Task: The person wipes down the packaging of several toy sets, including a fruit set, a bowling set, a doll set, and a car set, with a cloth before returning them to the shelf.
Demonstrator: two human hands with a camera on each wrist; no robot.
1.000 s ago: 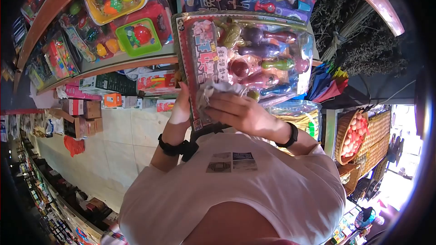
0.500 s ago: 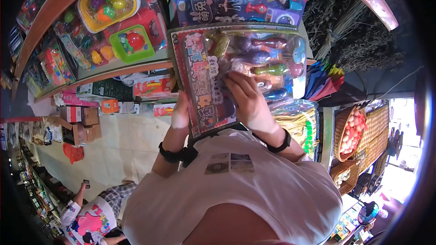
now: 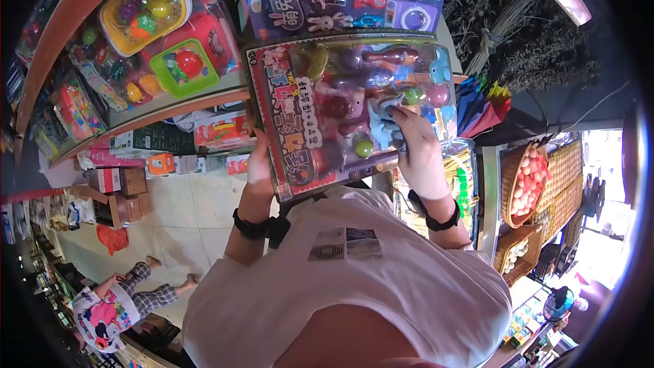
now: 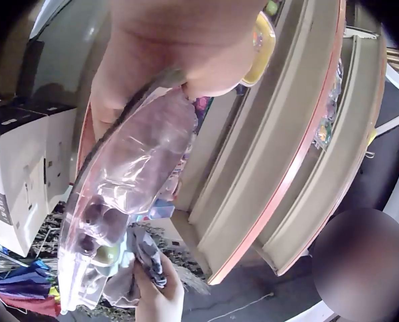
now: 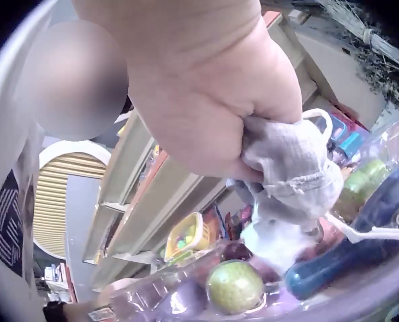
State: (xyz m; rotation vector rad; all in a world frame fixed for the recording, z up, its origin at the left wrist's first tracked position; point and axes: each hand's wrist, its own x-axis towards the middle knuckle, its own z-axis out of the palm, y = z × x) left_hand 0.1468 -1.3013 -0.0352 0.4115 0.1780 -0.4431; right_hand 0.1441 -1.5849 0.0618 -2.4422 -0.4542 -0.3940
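Observation:
A boxed toy bowling set point(image 3: 293, 129) with coloured pins and balls under clear plastic is tilted in front of the chest. My left hand point(image 3: 259, 163) grips its left edge, and the left wrist view shows that hand point(image 4: 186, 54) wrapped over the card's rim. Bunched in my right hand point(image 3: 421, 157) is a grey-blue cloth point(image 3: 385, 119), which lies against the plastic right of the middle. The right wrist view has the cloth point(image 5: 290, 171) over the pack, close to a green ball point(image 5: 235, 287) and a blue pin point(image 5: 353, 235).
Behind the pack lies a purple boxed toy set point(image 3: 340, 0). A shelf at left bears a yellow tub point(image 3: 107, 17) and a green tray point(image 3: 163, 75). Umbrellas point(image 3: 484, 105) and baskets point(image 3: 511, 184) stand at right. Another person point(image 3: 105, 313) is at lower left.
My right hand has moved the cloth rightward across the plastic from the pack's lower left. The left hand keeps its grip on the edge. Another person has come into view at lower left.

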